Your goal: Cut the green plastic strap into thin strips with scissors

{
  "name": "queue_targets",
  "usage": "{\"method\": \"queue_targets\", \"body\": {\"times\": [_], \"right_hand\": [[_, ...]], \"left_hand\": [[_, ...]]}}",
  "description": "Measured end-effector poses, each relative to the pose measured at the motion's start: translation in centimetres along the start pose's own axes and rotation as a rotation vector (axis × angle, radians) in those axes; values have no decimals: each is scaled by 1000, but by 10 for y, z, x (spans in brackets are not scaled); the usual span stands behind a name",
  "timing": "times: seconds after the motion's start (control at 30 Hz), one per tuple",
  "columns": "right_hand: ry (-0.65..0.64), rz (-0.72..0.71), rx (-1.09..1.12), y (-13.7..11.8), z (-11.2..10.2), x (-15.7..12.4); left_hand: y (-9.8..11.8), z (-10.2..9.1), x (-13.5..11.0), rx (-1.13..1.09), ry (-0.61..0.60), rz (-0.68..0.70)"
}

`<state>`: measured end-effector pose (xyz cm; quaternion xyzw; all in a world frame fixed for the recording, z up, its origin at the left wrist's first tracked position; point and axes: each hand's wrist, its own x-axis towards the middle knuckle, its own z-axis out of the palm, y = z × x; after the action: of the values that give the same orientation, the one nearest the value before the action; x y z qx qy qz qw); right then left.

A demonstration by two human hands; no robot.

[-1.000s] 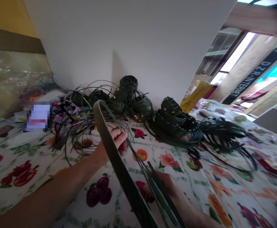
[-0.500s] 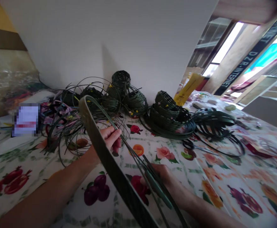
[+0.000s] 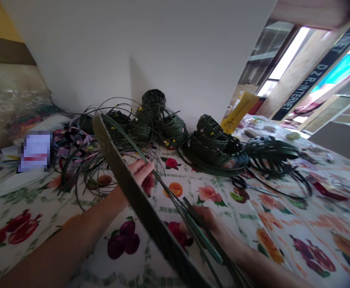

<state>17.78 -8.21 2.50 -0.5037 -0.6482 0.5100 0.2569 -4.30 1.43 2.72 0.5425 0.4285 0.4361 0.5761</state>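
Long green strips (image 3: 185,210) are held between two hands at the centre of the frame.
By the left hand (image 3: 141,172) they are pinched between thumb and fingers; by the right hand (image 3: 208,219), lower centre, they appear gripped along with a green handle (image 3: 205,241), fingers partly hidden. Work along the strips' length seems in hand; next, a firm left pinch seems called for.

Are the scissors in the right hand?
No, the scissors lie on the tablecloth, beyond the right hand and apart from it.
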Motion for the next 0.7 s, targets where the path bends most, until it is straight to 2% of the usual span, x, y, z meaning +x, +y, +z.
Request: {"method": "queue_targets", "body": {"times": [0.23, 0.5, 0.7], "right_hand": [[-19, 24, 1, 16, 3, 3], [-67, 67, 43, 6, 1, -1], [-34, 51, -7, 3, 3, -1]], "left_hand": [[9, -2, -1, 3, 53, -11], [-5, -1, 2, -8, 45, 40], [-5, -2, 3, -23, 50, 48]]}}
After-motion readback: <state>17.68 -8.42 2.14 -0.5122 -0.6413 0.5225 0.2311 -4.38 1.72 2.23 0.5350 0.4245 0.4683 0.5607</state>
